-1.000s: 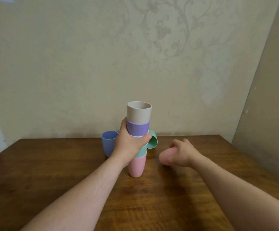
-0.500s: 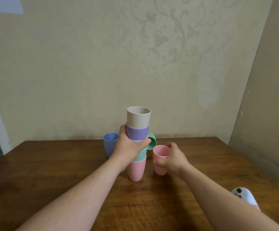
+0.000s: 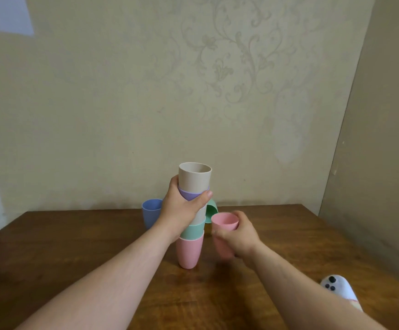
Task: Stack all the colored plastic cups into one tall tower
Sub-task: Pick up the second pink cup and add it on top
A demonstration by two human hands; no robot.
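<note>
A stack of nested cups (image 3: 191, 236) stands upright at the middle of the brown wooden table (image 3: 74, 258), pink at the bottom, then green, a pale one, purple and beige on top. My left hand (image 3: 181, 210) is wrapped around the upper part of the stack. Just right of it my right hand (image 3: 236, 234) grips a loose pink cup (image 3: 224, 222), upright with its mouth up. A blue cup (image 3: 151, 210) stands behind my left hand. A green cup (image 3: 211, 211) lies on its side behind the stack, partly hidden.
A white phone (image 3: 339, 289) lies at the table's right near edge, half hidden by my right forearm. A patterned wall rises right behind the table, and another wall closes in at the right.
My right hand has brought the pink cup upright and nearer to me beside the stack. My left hand has slid higher up the stack. The camera tilted up a little.
</note>
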